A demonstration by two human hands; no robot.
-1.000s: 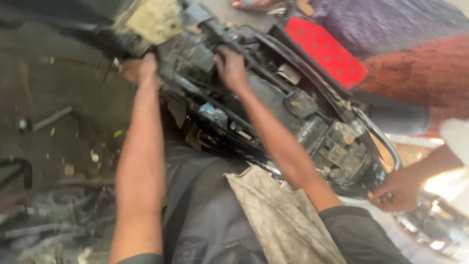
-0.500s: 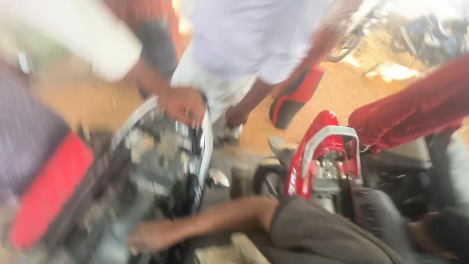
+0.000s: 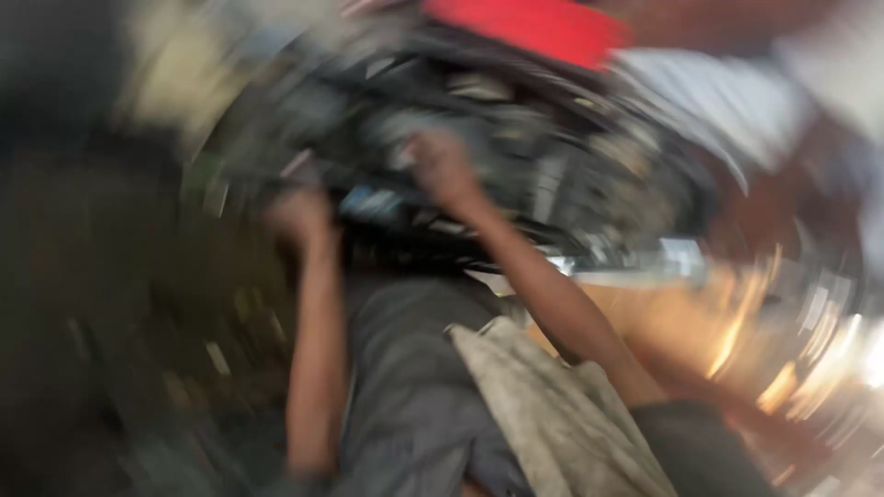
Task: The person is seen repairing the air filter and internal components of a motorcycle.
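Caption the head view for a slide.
Blurred view: left hand and right hand reach up into a motorbike's dark open frame below its red tail light.

Looks like an open-air motorcycle repair spot. I see a stripped scooter frame (image 3: 516, 175) with exposed wiring and a red tail panel (image 3: 525, 28), grimy dark ground (image 3: 101, 368) littered with debris, a stained rag (image 3: 552, 414). Heavy motion blur throughout.
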